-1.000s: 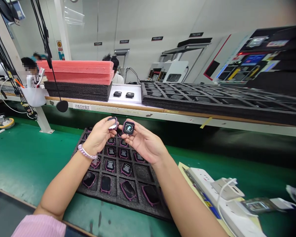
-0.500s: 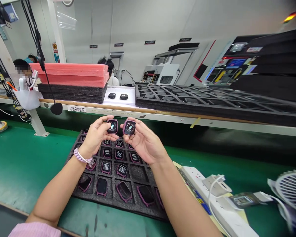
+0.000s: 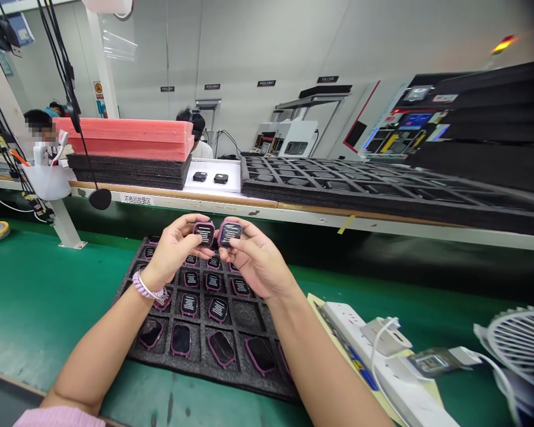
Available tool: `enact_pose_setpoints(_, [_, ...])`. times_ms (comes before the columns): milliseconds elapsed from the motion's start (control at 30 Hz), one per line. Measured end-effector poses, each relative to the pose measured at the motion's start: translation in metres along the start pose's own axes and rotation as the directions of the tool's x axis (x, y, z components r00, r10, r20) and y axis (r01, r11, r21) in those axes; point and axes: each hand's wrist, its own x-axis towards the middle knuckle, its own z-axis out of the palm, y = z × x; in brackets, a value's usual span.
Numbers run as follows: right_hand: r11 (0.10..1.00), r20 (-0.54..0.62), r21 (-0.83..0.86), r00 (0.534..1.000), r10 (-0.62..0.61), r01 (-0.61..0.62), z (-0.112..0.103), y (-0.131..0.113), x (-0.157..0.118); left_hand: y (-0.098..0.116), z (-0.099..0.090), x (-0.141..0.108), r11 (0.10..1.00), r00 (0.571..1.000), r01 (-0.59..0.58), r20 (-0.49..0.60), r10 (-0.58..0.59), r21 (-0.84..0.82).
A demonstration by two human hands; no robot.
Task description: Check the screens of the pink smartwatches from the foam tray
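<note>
My left hand (image 3: 175, 246) grips a purple-framed smartwatch case (image 3: 204, 233) without a strap, its thumb at the edge of the lit screen. In my right hand (image 3: 258, 255) is a second smartwatch case (image 3: 229, 233) of the same kind, with the thumb on its screen. White lines of text show on both screens. The two watches are held side by side, just above the far part of a black foam tray (image 3: 196, 369). Several more purple watches lie in the tray's compartments; those in the nearest row, such as one watch (image 3: 180, 340), have dark screens.
A white power strip (image 3: 385, 367) with plugs and a blue pen (image 3: 362, 375) lie right of the tray. The shelf edge (image 3: 293, 214) runs behind my hands, bearing pink foam (image 3: 124, 139) and black trays (image 3: 360, 190). A white fan-like grille (image 3: 518, 344) stands far right.
Both screens have switched from a picture-like display to lines of text. My right thumb has moved onto its watch's screen. The view has shifted slightly.
</note>
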Motion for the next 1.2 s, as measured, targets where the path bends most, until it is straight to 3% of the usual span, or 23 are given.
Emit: enact_pose_setpoints(1200, [0.995,0.001,-0.102,1.000,-0.017,0.017,0.0061,-0.0072,-0.0055,0.0047,-0.0006,-0.0075,0.999,0.999,-0.029,0.031,0.028,0.037])
